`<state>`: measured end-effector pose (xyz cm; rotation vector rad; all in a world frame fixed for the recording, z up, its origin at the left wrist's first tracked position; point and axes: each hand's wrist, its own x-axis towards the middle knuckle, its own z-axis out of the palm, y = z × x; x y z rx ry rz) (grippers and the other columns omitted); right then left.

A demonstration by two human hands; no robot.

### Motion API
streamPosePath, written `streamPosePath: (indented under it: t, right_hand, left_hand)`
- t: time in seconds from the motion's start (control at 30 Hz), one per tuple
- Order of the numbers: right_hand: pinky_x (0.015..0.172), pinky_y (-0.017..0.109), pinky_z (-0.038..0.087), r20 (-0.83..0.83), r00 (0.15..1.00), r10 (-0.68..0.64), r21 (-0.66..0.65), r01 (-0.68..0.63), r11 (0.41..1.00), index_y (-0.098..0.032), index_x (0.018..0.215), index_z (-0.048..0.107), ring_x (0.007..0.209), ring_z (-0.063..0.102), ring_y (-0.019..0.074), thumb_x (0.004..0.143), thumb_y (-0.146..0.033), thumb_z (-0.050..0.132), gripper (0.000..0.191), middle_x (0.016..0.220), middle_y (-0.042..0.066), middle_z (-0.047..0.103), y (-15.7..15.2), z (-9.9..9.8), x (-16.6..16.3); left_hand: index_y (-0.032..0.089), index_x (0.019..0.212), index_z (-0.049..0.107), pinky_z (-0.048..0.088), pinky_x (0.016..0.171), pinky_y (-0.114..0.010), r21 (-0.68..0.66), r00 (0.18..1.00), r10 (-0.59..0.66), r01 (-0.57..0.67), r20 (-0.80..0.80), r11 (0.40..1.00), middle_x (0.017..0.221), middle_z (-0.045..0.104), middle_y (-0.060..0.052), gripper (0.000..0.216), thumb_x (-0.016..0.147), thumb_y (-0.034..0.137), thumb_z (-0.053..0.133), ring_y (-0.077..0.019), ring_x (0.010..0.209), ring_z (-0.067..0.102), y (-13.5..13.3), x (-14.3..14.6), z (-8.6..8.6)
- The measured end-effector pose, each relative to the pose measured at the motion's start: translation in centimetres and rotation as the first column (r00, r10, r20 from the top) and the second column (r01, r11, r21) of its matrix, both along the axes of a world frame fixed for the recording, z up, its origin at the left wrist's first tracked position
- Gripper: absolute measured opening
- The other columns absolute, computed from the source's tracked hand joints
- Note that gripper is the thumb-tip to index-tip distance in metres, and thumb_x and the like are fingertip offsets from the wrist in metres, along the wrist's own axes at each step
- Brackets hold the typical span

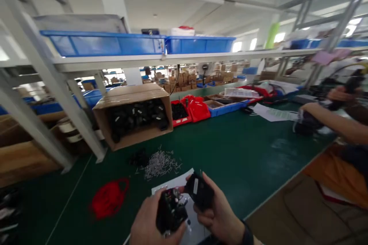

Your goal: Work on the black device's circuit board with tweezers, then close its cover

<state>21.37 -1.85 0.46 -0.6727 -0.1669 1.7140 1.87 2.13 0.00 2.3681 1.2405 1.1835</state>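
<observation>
Low in the frame, my left hand (149, 224) grips a black plastic part with exposed inner pieces (170, 210). Beside it, my right hand (220, 214) holds a black plastic cover with a small white label (199, 190). The two parts sit close together above a white sheet of paper (175, 182) on the green table. A pile of small silver metal pieces (161, 162) lies just beyond the paper.
A cardboard box on its side full of black parts (135, 116) stands behind. Red bins (189, 111) and blue trays (224, 105) sit further back. A red bag (109, 199) lies left. Another person's arm (330, 120) works at the right. Metal shelf legs (71, 118) stand left.
</observation>
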Motion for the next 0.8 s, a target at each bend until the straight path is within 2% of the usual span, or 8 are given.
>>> streamPosePath:
  t: [0.1,0.23,0.3,0.37,0.43,0.53,0.67,0.8]
  right_hand:
    - [0.032,0.014,0.006,0.163,0.987,-0.014,-0.091,0.029,0.995,-0.019,0.103,0.063,0.032,0.015,-0.0009,0.065,-0.06,0.073,0.057,0.054,-0.005,0.054,0.4,-0.8,-1.0]
    - [0.035,0.014,0.009,0.418,0.908,-0.013,0.045,-0.006,0.999,-0.021,0.109,0.059,0.036,0.016,-0.0007,0.07,-0.063,0.069,0.058,0.059,-0.006,0.05,0.3,-0.9,-1.8]
    - [0.036,0.014,0.017,0.516,0.856,-0.027,0.128,-0.046,0.991,-0.024,0.11,0.057,0.039,0.028,0.0015,0.076,-0.064,0.062,0.053,0.07,-0.002,0.056,0.2,-0.8,-2.0]
    - [0.044,0.017,0.033,0.601,0.798,-0.032,0.178,-0.095,0.979,-0.025,0.111,0.055,0.053,0.047,0.008,0.081,-0.063,0.056,0.048,0.084,0.002,0.061,0.2,-0.6,-2.0]
    - [0.065,0.024,0.047,0.717,0.695,-0.063,0.238,-0.159,0.958,-0.025,0.113,0.054,0.081,0.058,0.0174,0.086,-0.06,0.051,0.044,0.101,0.005,0.062,0.1,-0.4,-1.8]
    - [0.094,0.031,0.04,0.867,0.475,-0.148,0.319,-0.302,0.898,-0.025,0.118,0.051,0.112,0.05,0.0228,0.092,-0.052,0.045,0.038,0.12,0.006,0.056,0.0,-0.1,-1.6]
    - [0.095,0.031,0.04,0.937,0.284,-0.203,0.314,-0.428,0.848,-0.023,0.127,0.04,0.112,0.051,0.0224,0.095,-0.046,0.039,0.039,0.125,0.009,0.053,0.1,-0.2,-2.2]
    - [0.093,0.033,0.041,0.958,0.163,-0.236,0.284,-0.425,0.86,-0.02,0.129,0.038,0.107,0.054,0.0221,0.096,-0.041,0.035,0.039,0.122,0.011,0.055,0.4,-0.6,-3.0]
  left_hand:
    - [0.014,0.12,0.049,0.059,0.075,-0.037,0.189,0.966,-0.027,0.077,-0.255,0.979,0.1,0.069,-0.012,0.071,0.063,0.045,0.076,-0.0296,0.088,0.067,-0.2,0.4,0.7]
    - [0.01,0.118,0.049,0.059,0.074,-0.042,0.193,0.951,0.006,0.057,-0.308,0.98,0.095,0.069,-0.013,0.078,0.053,0.037,0.083,-0.0306,0.084,0.067,-0.8,1.5,1.5]
    - [0.009,0.113,0.053,0.06,0.074,-0.044,0.172,0.956,0.017,0.035,-0.293,0.985,0.091,0.069,-0.012,0.079,0.046,0.033,0.087,-0.0312,0.081,0.067,-0.9,1.9,1.8]
    - [0.009,0.111,0.054,0.06,0.073,-0.047,0.145,0.961,0.01,0.032,-0.277,0.989,0.089,0.069,-0.012,0.081,0.041,0.032,0.089,-0.0318,0.08,0.067,-0.9,1.9,2.0]
    - [0.011,0.11,0.055,0.06,0.072,-0.048,0.108,0.965,-0.014,0.044,-0.262,0.993,0.089,0.069,-0.011,0.082,0.039,0.032,0.09,-0.0317,0.079,0.066,-0.8,1.8,2.1]
    - [0.012,0.109,0.054,0.059,0.07,-0.05,0.079,0.973,-0.026,0.045,-0.231,0.996,0.088,0.069,-0.01,0.076,0.043,0.031,0.088,-0.0311,0.078,0.066,-0.7,1.6,1.9]
    - [0.013,0.104,0.053,0.058,0.066,-0.048,0.112,0.989,-0.027,0.044,-0.148,0.993,0.086,0.069,-0.011,0.065,0.048,0.028,0.082,-0.031,0.075,0.065,-0.5,1.8,1.5]
    - [0.018,0.112,0.049,0.056,0.07,-0.045,0.051,0.998,-0.043,0.045,-0.035,0.998,0.092,0.068,-0.009,0.068,0.05,0.018,0.077,-0.0295,0.079,0.065,-0.3,1.7,0.6]
